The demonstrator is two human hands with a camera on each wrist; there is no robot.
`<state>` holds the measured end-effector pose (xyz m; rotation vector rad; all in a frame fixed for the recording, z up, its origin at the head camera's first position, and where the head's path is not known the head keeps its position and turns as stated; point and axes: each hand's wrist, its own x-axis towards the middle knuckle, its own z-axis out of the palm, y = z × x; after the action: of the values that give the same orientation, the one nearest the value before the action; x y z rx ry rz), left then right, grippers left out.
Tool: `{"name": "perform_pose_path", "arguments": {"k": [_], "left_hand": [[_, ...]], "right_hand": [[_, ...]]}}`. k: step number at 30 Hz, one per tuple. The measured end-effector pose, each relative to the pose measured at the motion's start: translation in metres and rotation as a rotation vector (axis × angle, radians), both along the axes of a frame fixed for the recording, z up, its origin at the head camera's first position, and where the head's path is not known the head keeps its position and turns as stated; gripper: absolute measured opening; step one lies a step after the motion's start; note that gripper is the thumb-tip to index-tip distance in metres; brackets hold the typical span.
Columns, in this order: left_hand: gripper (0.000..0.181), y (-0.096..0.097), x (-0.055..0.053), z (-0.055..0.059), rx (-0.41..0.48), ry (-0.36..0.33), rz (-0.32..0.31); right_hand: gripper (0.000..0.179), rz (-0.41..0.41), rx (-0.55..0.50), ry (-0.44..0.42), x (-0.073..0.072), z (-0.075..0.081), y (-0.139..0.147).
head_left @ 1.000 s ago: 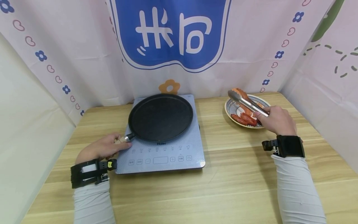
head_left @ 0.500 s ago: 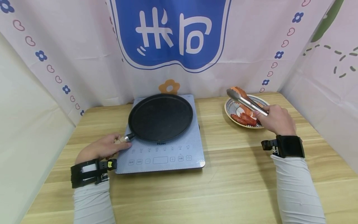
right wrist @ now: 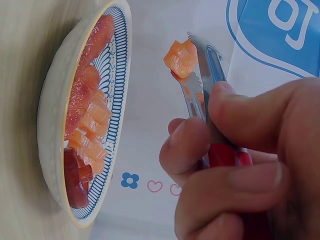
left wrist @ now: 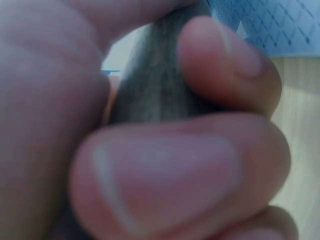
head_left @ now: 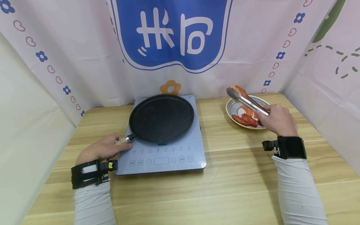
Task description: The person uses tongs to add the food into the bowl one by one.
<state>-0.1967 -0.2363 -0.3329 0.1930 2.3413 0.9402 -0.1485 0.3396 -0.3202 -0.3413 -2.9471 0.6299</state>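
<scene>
With curled fingers, my left hand grips the wooden handle of a flat black pan. The pan sits on a light induction cooktop. My right hand holds metal tongs, which have red parts near my fingers in the right wrist view. Between the tongs' tips is an orange chunk, apparently salmon, raised over the far side of a patterned plate. On the plate lie red sausages and more orange chunks. In the left wrist view, fingers hide much of the handle.
All of this stands on a wooden table. Behind it hangs a white cloth curtain with a blue emblem, close to the cooktop and plate. A pale wall borders the left side.
My right hand and the tongs have shifted slightly left and up with the orange chunk. My left hand and the pan stay in place.
</scene>
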Motion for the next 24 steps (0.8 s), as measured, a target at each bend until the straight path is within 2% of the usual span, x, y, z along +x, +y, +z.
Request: {"name": "perform_pose_path", "arguments": {"k": [8, 24], "left_hand": [[0.035, 0.000, 0.000, 0.002, 0.011, -0.007, -0.001], [0.036, 0.001, 0.001, 0.000, -0.031, 0.021, -0.005]], "right_hand": [[0.061, 0.015, 0.011, 0.010, 0.001, 0.003, -0.003], [0.060, 0.019, 0.018, -0.003, 0.002, 0.008, -0.011]]}}
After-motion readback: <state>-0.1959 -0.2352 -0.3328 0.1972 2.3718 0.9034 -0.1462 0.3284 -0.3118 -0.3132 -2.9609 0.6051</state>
